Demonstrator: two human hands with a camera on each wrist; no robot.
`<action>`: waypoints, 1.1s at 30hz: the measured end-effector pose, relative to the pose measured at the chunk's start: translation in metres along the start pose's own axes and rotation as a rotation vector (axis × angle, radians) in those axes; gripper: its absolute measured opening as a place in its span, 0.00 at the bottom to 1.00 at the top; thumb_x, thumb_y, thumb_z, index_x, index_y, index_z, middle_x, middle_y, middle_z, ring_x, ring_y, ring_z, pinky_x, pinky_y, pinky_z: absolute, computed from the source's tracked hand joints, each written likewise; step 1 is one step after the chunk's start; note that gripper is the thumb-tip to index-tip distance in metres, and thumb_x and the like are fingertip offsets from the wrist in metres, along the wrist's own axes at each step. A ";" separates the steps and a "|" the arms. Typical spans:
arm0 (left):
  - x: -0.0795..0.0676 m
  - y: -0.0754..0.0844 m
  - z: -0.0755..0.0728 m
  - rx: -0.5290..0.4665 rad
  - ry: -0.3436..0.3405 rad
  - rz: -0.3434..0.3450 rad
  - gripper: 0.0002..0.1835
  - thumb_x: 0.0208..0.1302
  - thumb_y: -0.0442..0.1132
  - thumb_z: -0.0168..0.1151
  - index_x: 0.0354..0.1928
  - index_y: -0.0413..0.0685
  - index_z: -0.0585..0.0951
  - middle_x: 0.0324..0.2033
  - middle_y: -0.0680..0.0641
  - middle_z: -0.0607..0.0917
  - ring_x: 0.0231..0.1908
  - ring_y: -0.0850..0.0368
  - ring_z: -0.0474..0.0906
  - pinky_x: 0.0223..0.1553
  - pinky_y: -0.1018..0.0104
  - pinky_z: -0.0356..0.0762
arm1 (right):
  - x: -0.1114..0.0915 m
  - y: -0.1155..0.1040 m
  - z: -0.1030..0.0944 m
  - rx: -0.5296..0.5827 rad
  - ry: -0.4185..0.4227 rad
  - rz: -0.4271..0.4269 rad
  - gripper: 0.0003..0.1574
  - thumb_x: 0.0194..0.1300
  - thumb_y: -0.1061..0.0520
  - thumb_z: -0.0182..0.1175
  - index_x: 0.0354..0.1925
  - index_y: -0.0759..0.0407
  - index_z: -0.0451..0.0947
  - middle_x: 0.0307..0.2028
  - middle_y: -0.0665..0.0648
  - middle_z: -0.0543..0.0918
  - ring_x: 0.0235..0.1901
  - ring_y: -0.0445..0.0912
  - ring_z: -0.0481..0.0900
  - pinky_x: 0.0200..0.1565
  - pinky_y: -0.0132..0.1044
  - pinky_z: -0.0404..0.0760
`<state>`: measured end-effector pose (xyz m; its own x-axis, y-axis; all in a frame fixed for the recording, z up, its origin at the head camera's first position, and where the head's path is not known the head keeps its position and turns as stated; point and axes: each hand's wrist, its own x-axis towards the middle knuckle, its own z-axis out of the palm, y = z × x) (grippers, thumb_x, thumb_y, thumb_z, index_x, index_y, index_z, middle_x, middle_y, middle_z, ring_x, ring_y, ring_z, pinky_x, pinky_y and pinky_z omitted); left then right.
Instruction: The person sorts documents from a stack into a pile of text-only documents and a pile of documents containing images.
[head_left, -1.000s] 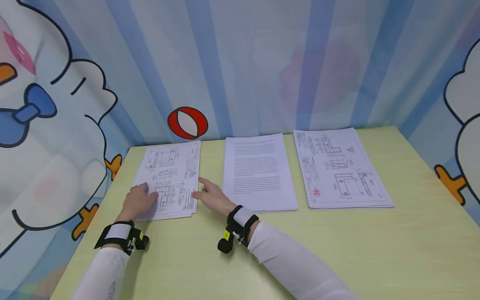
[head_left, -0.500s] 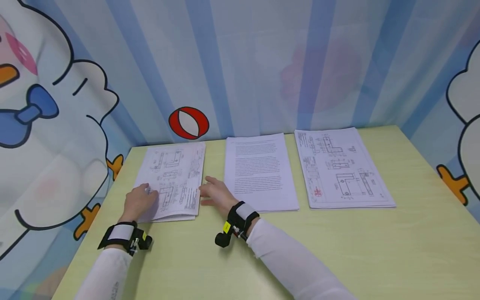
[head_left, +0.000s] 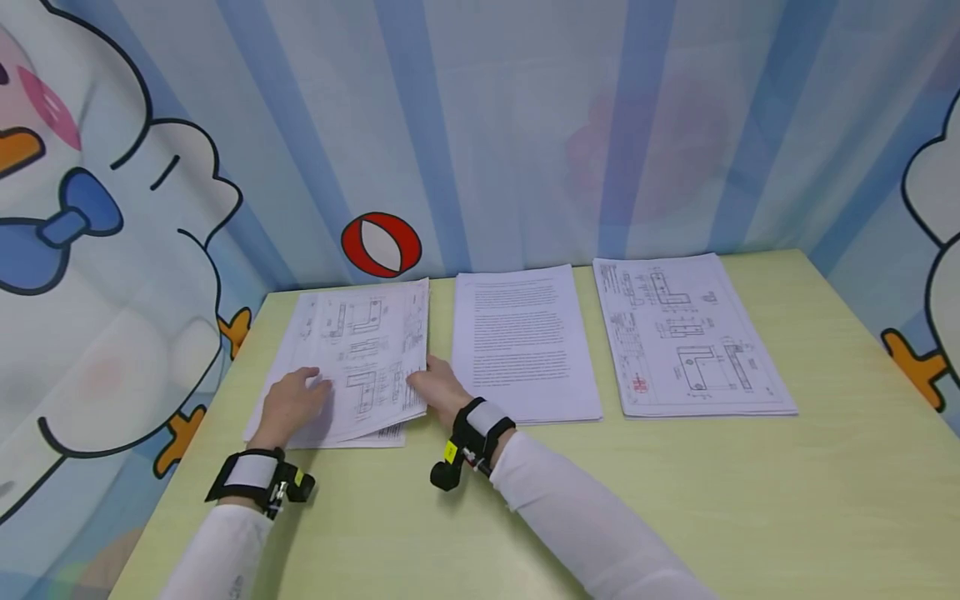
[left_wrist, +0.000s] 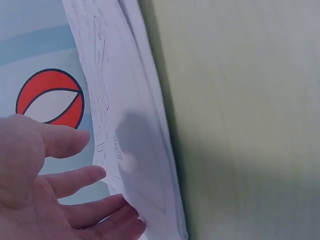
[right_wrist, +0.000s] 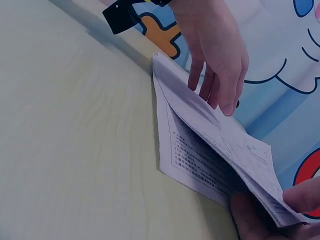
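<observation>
On the left of the table lies a stack of printed drawing sheets [head_left: 360, 333] with L-shaped part outlines. My right hand [head_left: 441, 387] pinches the right edge of the upper sheets, thumb [right_wrist: 302, 196] on top and fingers beneath. That edge is raised, and a lower sheet [right_wrist: 187, 167] with printed text shows in the gap under it. My left hand [head_left: 292, 406] is at the left side of the same stack, fingers loosely bent and spread. In the left wrist view, its lower fingertips [left_wrist: 132, 225] meet the paper's edge; whether they press on it I cannot tell.
A stack of text pages [head_left: 525, 350] lies just right of my right hand. Farther right is another stack of drawings [head_left: 693, 342] with a red stamp. The pale yellow table [head_left: 750, 500] meets a striped blue curtain [head_left: 510, 150] behind, with cartoon prints.
My right hand has gone from beside the left stack to gripping its upper sheets. Those sheets have slid right and lifted at the right edge. My left hand has shifted slightly right.
</observation>
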<state>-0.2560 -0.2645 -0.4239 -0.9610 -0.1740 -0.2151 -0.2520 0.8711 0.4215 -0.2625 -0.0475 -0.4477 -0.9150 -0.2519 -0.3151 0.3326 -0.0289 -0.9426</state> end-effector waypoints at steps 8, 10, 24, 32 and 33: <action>0.002 -0.006 -0.002 -0.056 0.026 -0.041 0.32 0.67 0.46 0.44 0.68 0.31 0.58 0.63 0.25 0.64 0.61 0.30 0.62 0.59 0.37 0.65 | 0.000 0.008 0.000 -0.024 0.091 -0.001 0.28 0.59 0.72 0.43 0.58 0.60 0.69 0.42 0.59 0.80 0.35 0.46 0.75 0.36 0.34 0.71; 0.004 -0.009 -0.004 -0.066 0.037 -0.053 0.33 0.67 0.45 0.44 0.68 0.31 0.56 0.64 0.24 0.63 0.63 0.28 0.58 0.61 0.36 0.61 | 0.000 0.007 0.001 0.000 0.092 -0.008 0.29 0.59 0.72 0.43 0.58 0.60 0.68 0.43 0.58 0.80 0.36 0.46 0.75 0.38 0.34 0.71; 0.012 -0.020 -0.016 -0.365 -0.049 -0.175 0.43 0.65 0.65 0.38 0.72 0.43 0.50 0.60 0.33 0.69 0.50 0.44 0.71 0.46 0.54 0.74 | -0.001 0.006 -0.003 0.096 0.004 0.011 0.35 0.59 0.71 0.44 0.66 0.57 0.62 0.49 0.57 0.80 0.42 0.45 0.76 0.40 0.36 0.74; 0.001 -0.012 -0.028 -0.690 -0.133 -0.114 0.38 0.63 0.62 0.49 0.71 0.57 0.55 0.49 0.48 0.77 0.36 0.60 0.82 0.34 0.68 0.82 | -0.007 -0.002 -0.013 0.049 -0.025 -0.027 0.28 0.67 0.61 0.48 0.64 0.52 0.65 0.48 0.54 0.81 0.44 0.44 0.78 0.44 0.37 0.75; -0.001 -0.009 -0.029 -0.711 -0.116 -0.087 0.37 0.63 0.61 0.50 0.71 0.57 0.55 0.49 0.48 0.77 0.36 0.61 0.82 0.34 0.68 0.82 | -0.008 -0.003 -0.015 0.046 -0.026 -0.033 0.26 0.67 0.60 0.48 0.63 0.51 0.66 0.47 0.54 0.82 0.42 0.44 0.80 0.42 0.36 0.76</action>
<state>-0.2558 -0.2860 -0.4020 -0.9256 -0.1451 -0.3496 -0.3785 0.3404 0.8607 -0.2603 -0.0306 -0.4439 -0.9197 -0.2746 -0.2807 0.3132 -0.0819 -0.9461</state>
